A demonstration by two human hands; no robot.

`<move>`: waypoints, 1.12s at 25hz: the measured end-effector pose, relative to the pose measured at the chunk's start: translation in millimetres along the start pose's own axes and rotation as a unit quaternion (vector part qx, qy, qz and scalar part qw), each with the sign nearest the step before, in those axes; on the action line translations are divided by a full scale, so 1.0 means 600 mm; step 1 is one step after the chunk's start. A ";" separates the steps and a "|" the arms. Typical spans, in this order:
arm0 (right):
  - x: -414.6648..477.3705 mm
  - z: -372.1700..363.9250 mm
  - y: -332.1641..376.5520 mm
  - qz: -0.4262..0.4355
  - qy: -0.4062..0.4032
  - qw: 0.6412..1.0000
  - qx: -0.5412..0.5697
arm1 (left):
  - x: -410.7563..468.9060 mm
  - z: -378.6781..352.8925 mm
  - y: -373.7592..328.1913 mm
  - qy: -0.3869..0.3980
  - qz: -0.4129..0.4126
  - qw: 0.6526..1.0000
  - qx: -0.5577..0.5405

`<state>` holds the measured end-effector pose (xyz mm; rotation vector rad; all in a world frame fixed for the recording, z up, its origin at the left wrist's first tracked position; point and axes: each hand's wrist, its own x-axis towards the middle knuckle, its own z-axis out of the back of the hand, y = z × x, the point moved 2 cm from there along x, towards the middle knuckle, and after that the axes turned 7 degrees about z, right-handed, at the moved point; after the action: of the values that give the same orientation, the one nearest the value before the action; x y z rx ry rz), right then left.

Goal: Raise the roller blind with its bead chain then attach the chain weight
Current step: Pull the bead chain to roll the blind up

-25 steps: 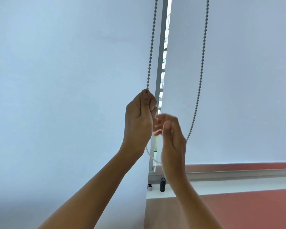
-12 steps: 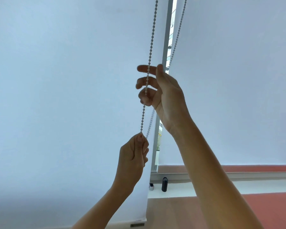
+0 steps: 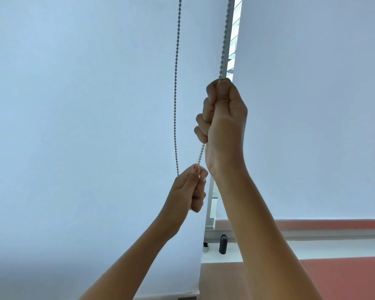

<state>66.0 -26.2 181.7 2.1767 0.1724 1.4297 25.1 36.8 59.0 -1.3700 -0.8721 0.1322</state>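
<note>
Head view: the fingers (image 3: 202, 121) of the right hand (image 3: 224, 122) are clenched in a fist round the right strand of the bead chain (image 3: 176, 83), with the thumb laid on top. Just below, the chain's lower end is pinched between the thumb and fingertips of the left hand (image 3: 187, 189). Both strands are seen running up in front of the roller blind (image 3: 74, 105). A dark cylinder (image 3: 223, 244) and a small capped piece (image 3: 205, 247) are seen on the sill (image 3: 333, 249), well below.
</note>
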 end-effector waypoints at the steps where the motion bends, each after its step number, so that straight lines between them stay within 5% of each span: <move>1: -0.003 0.000 -0.001 0.005 0.001 1.000 0.008 | 0.006 0.005 -0.005 0.025 0.018 0.999 -0.033; 11: -0.058 0.041 -0.054 0.077 -0.031 0.992 -0.093 | 0.058 0.029 -0.093 0.087 -0.045 0.994 -0.058; 21: -0.186 0.092 -0.139 -0.038 -0.031 0.982 -0.180 | 0.056 -0.015 -0.142 0.155 -0.044 0.984 -0.072; 28: -0.230 0.097 -0.137 0.009 -0.008 0.962 -0.271 | 0.043 -0.046 -0.150 0.040 -0.019 0.997 -0.070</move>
<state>72.3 -29.0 10.9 1.7375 -0.2249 1.2804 23.7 7.1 152.0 -1.4777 -0.8517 -0.0130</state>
